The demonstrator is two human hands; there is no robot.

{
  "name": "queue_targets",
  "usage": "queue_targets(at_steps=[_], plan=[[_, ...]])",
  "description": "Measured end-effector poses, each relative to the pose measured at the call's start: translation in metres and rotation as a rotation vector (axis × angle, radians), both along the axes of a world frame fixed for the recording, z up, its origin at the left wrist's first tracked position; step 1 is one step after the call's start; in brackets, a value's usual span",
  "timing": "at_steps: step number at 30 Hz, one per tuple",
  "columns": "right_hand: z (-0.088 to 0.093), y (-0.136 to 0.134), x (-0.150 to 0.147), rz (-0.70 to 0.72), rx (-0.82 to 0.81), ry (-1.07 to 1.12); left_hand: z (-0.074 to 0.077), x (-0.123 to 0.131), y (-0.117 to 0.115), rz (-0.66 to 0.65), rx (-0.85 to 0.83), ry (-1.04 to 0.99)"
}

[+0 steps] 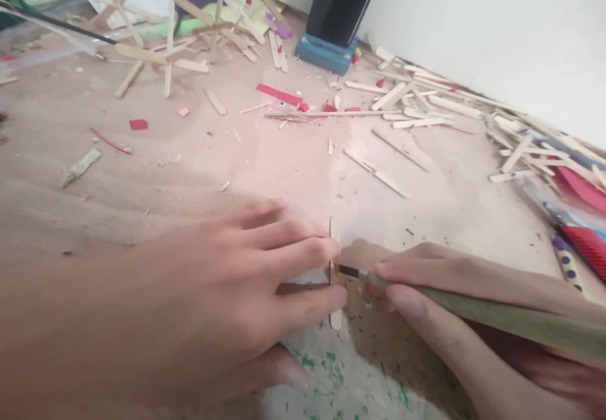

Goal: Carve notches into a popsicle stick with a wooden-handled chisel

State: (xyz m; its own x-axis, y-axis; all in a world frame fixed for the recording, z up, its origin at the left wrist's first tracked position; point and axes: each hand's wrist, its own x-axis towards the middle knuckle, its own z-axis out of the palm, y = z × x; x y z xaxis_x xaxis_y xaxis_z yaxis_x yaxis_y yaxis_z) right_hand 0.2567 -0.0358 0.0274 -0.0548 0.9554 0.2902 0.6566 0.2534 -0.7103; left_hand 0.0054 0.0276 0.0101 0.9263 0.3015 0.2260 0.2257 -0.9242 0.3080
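Head view looks down on a pinkish work surface (189, 155) strewn with offcuts. The left hand (208, 300) lies flat, its fingers slightly spread, with two fingertips (331, 297) pressing a craft stick (335, 275) down onto the surface at the lower middle of the frame. The right hand (454, 300) comes in from the right, thumb and fingers pinched around a green-handled knife (497, 319); its small blade meets the stick about halfway along, though blur makes it hard to tell whether the edge has bitten in. Loose sticks (416, 110) lie scattered along the white wall (497, 28), well apart from the hands, and a glued stick frame (161, 57) stands at the far left.
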Motion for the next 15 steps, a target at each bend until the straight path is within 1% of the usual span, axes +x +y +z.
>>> queue_targets(at_steps=[4,9,12,15], plan=[[-0.002,0.003,-0.002,-0.010,-0.008,0.037,-0.002,0.000,0.000,0.014,0.001,-0.024],[-0.007,-0.001,0.006,-0.034,-0.065,0.020,-0.004,0.001,0.000,0.023,-0.039,-0.039],[-0.008,0.000,0.012,-0.001,-0.122,0.048,-0.004,0.001,0.000,0.020,-0.053,-0.052],[-0.006,0.002,0.012,0.033,-0.140,0.087,-0.005,0.000,0.000,0.018,-0.051,-0.054]])
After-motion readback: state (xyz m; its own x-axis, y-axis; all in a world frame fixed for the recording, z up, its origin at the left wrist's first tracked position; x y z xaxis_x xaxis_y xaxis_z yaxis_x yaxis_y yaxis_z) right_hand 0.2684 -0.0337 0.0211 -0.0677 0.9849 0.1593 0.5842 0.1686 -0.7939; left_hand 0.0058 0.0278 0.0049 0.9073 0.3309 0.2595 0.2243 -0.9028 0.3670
